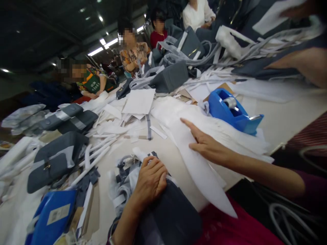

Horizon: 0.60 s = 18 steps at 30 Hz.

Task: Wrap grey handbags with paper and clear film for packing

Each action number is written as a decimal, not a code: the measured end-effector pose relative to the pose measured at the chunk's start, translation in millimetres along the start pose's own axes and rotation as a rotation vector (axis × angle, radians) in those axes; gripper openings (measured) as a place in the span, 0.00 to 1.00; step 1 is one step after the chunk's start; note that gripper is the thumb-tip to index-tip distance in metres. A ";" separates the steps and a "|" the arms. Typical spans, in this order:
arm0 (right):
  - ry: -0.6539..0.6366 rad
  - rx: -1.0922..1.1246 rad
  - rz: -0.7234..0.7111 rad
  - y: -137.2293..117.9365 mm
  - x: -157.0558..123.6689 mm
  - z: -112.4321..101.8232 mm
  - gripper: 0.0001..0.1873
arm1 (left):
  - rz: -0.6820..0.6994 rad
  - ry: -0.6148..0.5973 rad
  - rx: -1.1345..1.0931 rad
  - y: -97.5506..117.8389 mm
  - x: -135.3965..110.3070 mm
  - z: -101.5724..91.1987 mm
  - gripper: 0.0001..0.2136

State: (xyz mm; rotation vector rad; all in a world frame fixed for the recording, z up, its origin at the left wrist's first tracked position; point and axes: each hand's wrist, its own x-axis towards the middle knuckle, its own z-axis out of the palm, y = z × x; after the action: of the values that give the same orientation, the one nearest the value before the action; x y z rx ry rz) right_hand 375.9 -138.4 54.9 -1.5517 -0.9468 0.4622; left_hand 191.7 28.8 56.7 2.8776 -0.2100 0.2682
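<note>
My left hand is closed over the top edge of a dark grey-blue handbag, its fingers curled. The bag stands tilted at the table's near edge, with grey wrapped straps bunched beside it. My right hand reaches across a long curved sheet of thin white foam. Its index finger points out and the thumb is apart; the other fingers are partly hidden. The foam sheet's pointed lower end hangs over the near edge. Beneath and behind it lies a stack of similar white sheets.
A blue tape dispenser sits right of the stack, and another blue dispenser is at lower left. Dark bags lie along the left. White paper and strips cover the middle. Several people sit opposite; a co-worker's arm reaches in at right.
</note>
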 end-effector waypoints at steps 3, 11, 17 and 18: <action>-0.233 -0.095 0.103 12.8 -28.1 15.0 0.37 | -0.005 0.009 -0.049 0.7 0.7 -3.2 0.12; -0.443 0.180 0.161 19.6 -30.4 48.1 0.41 | -0.019 0.000 -0.083 -0.3 2.5 -4.9 0.12; -0.592 0.316 0.243 29.9 -16.2 69.7 0.41 | -0.028 0.028 -0.084 2.3 1.5 -5.5 0.12; -0.579 0.340 0.222 31.0 -15.0 73.7 0.40 | -0.028 0.033 -0.085 2.4 1.2 -5.4 0.12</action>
State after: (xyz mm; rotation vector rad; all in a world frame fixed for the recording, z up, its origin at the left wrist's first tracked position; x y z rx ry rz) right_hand 321.6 -102.8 5.9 -1.2300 -1.0602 1.2120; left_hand 191.7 27.8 62.6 2.7879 -0.1713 0.2947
